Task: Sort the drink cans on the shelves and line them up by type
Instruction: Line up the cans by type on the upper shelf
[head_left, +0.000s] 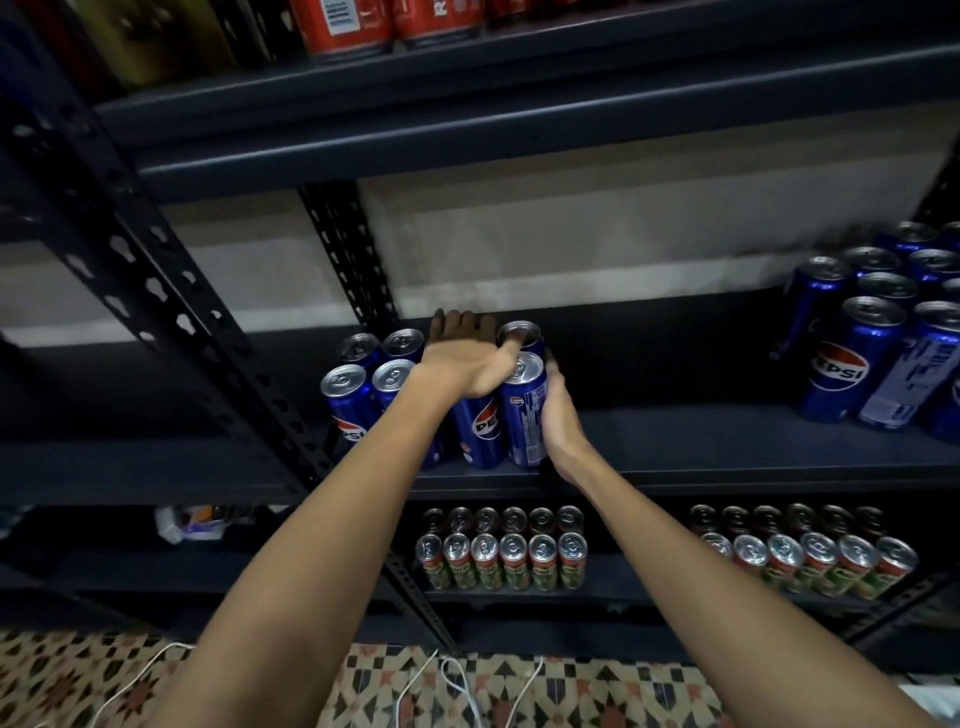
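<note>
The dark metal shelf rack (332, 467) has perforated uprights and flat painted boards; its middle shelf (675, 441) serves as landmark. At that shelf's left front stands a cluster of tall, slim blue cans (358, 400), all upright with long axes vertical and silver pull-tab tops facing up; "PEPSI" with the round red, white and blue logo reads on several. At its right end stands a second group of Pepsi cans (872, 332), also upright, logo facing forward on the nearest. Below the middle shelf sit two neat double rows of shorter cans with red and green labels (501, 558), writing too blurred to read; above it stand red cans (348, 26), lettering cut off. Under the rack lies patterned tile floor (597, 686) with white cables (457, 680). The left hand (462, 358) lies flat, fingers extended, over the cluster's can tops; the right hand (556, 415) presses, fingers extended, against the side of the rightmost front can (524, 415), whose small print faces out.
</note>
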